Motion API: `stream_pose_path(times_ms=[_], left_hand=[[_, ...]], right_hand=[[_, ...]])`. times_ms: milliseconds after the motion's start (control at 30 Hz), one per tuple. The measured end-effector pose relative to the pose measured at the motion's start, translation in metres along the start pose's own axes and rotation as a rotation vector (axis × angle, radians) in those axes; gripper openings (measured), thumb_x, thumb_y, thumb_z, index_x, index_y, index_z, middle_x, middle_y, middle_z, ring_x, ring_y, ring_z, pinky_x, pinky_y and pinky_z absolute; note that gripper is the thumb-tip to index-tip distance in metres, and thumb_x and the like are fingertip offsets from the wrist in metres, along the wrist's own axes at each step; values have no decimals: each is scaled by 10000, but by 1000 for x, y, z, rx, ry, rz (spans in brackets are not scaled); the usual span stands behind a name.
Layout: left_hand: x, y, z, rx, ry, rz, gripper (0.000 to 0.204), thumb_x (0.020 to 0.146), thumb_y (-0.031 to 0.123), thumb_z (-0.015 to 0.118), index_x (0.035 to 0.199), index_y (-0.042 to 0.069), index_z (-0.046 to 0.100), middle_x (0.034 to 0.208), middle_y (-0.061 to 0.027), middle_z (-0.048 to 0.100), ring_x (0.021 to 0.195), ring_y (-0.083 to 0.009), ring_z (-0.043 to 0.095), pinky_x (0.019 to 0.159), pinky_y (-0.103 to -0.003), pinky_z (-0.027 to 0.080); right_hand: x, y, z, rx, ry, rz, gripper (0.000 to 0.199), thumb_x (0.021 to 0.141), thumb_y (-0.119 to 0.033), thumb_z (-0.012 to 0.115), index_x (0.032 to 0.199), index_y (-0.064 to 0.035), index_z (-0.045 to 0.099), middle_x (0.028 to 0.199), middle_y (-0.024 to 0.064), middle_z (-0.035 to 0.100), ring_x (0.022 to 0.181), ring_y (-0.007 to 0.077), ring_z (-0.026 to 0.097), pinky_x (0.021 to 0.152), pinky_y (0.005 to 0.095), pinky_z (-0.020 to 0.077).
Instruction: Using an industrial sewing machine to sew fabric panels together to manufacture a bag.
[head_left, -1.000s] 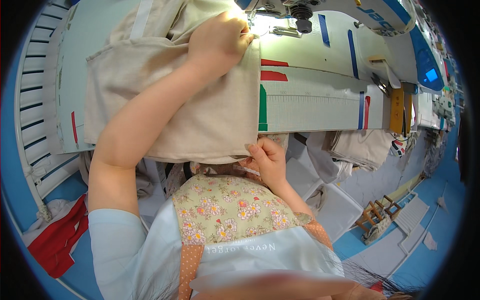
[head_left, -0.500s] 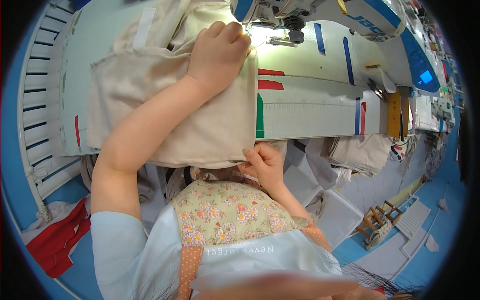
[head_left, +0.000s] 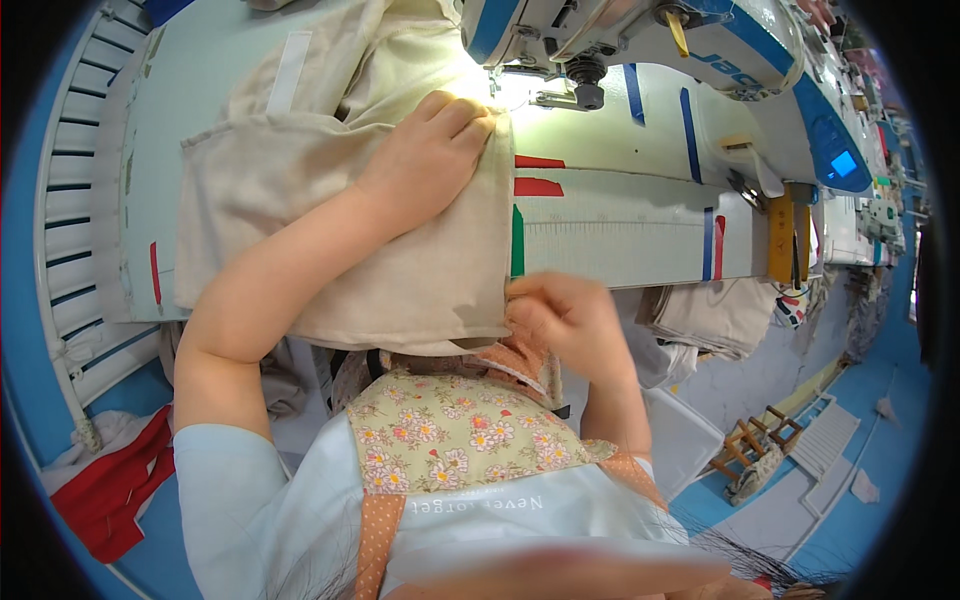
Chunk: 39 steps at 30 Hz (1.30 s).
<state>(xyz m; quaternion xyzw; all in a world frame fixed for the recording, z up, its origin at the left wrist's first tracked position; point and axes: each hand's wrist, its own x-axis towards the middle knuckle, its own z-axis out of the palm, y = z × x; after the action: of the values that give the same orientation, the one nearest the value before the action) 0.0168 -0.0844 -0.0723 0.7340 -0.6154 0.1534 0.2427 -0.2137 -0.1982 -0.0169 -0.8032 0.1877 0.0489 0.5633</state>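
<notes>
A beige cloth piece (head_left: 300, 240) lies over the table's front edge, its right side running straight from the sewing machine (head_left: 640, 50) toward me. My left hand (head_left: 430, 155) rests on the cloth just before the lit needle area, its fingers curled down on the right side. At the near right corner of the cloth, my right hand (head_left: 570, 320) is closed with thumb and fingertips at the edge. Slight blur softens that hand. A white strip (head_left: 289, 72) lies on the farther folds of the cloth.
The pale table (head_left: 620, 220) carries red, blue and green tape marks and a ruler scale. A yellow-brown block (head_left: 790, 230) stands at its right end. Folded beige cloth (head_left: 715, 315) hangs below. A white slatted rack (head_left: 85, 200) borders the left side.
My left hand has come back a little toward me from the needle area. My right hand has risen along the cloth's edge, with the wrist turned and the forearm more upright.
</notes>
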Motion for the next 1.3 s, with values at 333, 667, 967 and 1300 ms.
stream_pose_path(times_ms=[333,667,967,1300], left_hand=[[0,1,-2,-143,2,-99,337,841,30,654,1170,91,615,1090,-82,609,1020,-329,578,894,-425,519],[0,-3,-3,-283,33,-195,317,813,36,683,1119,70,605,1046,-129,629,1019,-371,592,884,-456,509],[2,-2,-3,-303,16,-188,346,808,68,708,1143,66,618,1088,-108,616,1039,-352,588,901,-437,512],[3,3,-7,-136,-60,-124,367,869,178,663,1198,18,644,1161,-99,576,1082,-285,533,973,-367,489]], right_hand=[[88,-2,7,-429,325,-381,210,932,-106,640,1129,-57,694,889,151,648,762,333,651,705,432,531],[118,-3,13,-641,512,-410,205,794,-105,732,937,-27,608,895,138,598,787,319,657,663,411,550],[132,2,5,-729,554,-344,139,772,-121,707,791,-30,603,774,132,615,699,321,649,628,416,542],[129,-8,-3,-167,539,-78,103,809,-78,668,772,15,646,626,116,637,564,234,620,571,356,503]])
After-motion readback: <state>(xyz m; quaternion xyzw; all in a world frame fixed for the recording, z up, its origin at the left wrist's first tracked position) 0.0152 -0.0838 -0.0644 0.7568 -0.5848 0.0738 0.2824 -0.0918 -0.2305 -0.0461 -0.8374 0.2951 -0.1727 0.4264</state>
